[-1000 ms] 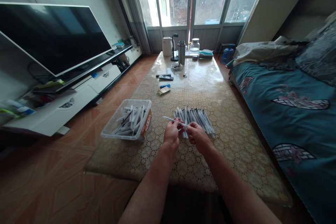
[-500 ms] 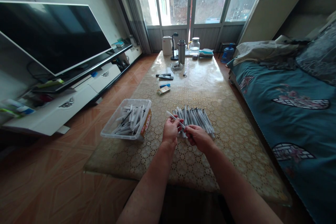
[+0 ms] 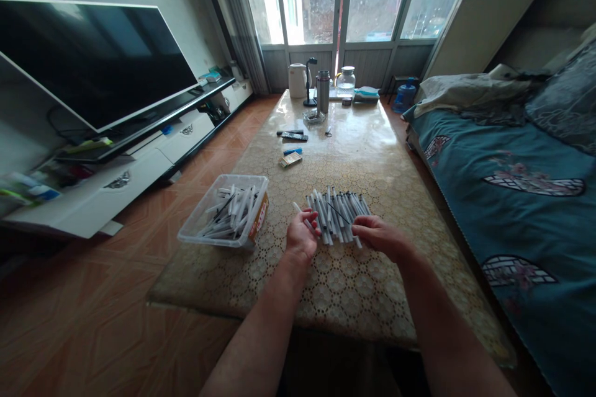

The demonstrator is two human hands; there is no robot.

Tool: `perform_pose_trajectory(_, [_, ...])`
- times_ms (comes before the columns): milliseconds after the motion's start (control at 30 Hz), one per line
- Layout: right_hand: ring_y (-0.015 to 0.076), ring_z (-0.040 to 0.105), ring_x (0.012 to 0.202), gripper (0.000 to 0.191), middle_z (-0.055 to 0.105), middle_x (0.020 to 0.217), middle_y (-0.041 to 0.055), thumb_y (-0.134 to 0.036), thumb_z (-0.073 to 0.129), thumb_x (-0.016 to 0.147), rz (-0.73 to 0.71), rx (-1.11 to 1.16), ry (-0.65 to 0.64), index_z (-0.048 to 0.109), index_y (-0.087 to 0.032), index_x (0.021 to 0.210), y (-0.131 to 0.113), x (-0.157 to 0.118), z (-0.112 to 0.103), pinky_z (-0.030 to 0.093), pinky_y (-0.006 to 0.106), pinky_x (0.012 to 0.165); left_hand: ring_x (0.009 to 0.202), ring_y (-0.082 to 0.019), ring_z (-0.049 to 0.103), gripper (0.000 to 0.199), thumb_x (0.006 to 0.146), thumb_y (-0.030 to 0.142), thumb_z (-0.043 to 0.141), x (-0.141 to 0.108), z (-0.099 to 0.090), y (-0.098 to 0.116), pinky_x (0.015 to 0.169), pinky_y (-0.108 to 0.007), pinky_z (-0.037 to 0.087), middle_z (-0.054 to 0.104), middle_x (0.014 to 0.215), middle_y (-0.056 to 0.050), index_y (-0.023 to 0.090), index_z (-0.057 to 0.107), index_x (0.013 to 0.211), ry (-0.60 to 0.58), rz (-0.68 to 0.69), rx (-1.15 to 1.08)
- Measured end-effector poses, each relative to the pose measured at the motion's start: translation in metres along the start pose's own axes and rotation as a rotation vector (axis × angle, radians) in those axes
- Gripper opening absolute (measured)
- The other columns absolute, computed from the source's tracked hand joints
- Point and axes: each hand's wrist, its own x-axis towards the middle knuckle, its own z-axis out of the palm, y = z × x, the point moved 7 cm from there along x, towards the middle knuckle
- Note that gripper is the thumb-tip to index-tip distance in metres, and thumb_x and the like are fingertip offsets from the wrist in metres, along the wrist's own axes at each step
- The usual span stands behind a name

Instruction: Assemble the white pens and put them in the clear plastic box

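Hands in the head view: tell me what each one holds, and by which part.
The left hand holds a white tube below its protruding tip. The right hand pinches a thin dark stick at its near end.

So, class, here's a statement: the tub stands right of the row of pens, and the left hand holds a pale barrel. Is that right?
Not quite: the head view shows the tub left of the row of pens. The left hand does hold a pale barrel.
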Motion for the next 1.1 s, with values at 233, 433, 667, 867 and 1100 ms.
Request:
perform_pose_trajectory(233, [0.0084, 0.034, 0.05, 0.015, 0.044, 0.054, -0.004, -0.03, 0.059, 0.073, -0.15, -0.069, 0.035, 0.057, -0.017, 0.066, -0.01, 0.012, 0.041, 0.025, 0.023, 0.047, 0.049, -0.006, 0.049, 0.005, 0.079, 0.015, 0.058, -0.006, 0.012, -0.033, 0.05, -0.017, 0.04, 0.053, 0.058, 0.001, 0.014, 0.054, 0.076, -0.134, -0.012, 0.079])
perform_pose_trajectory(433, [0.0114, 0.039, 0.053, 0.017, 0.045, 0.06, -0.0042, -0.013, 0.043, 0.062, -0.158, 0.213, 0.27, 0.048, -0.021, 0.076, -0.007, 0.012, 0.023, 0.031, 0.022, 0.049, 0.059, -0.014, 0.061, 0.011, 0.086, 0.019, 0.047, -0.015, 0.004, -0.052, 0.061, -0.03, 0.05, 0.063, 0.068, -0.005, 0.014, 0.057, 0.084, -0.158, -0.26, 0.094])
perform_pose_trajectory(667, [0.019, 0.047, 0.079, 0.02, 0.05, 0.08, 0.0042, -0.005, 0.041, 0.064, -0.477, -0.263, 0.496, 0.049, -0.02, 0.075, -0.041, -0.007, 0.057, 0.038, 0.031, 0.074, 0.084, -0.022, 0.066, 0.022, 0.085, 0.02, 0.042, -0.022, 0.013, -0.07, 0.076, -0.034, 0.053, 0.066, 0.076, -0.013, 0.012, 0.061, 0.077, -0.329, -0.347, 0.038])
perform_pose_trajectory(867, [0.0218, 0.049, 0.086, 0.017, 0.056, 0.086, 0.0072, -0.007, 0.043, 0.078, -0.558, -0.488, 0.448, 0.054, -0.02, 0.082, -0.048, -0.013, 0.07, 0.036, 0.035, 0.083, 0.084, -0.02, 0.065, 0.024, 0.086, 0.018, 0.04, -0.023, 0.015, -0.058, 0.076, -0.03, 0.053, 0.065, 0.077, -0.012, 0.012, 0.06, 0.075, -0.287, -0.324, -0.032])
perform_pose_trajectory(1100, [0.0189, 0.055, 0.085, 0.013, 0.058, 0.088, 0.0064, -0.016, 0.045, 0.083, -0.488, -0.381, 0.63, 0.056, -0.021, 0.086, -0.039, -0.017, 0.013, 0.041, 0.03, 0.081, 0.045, -0.004, 0.044, 0.006, 0.084, 0.018, 0.052, -0.028, 0.006, -0.035, 0.038, -0.013, 0.03, 0.053, 0.066, 0.0, 0.015, 0.051, 0.079, -0.201, -0.22, 0.107])
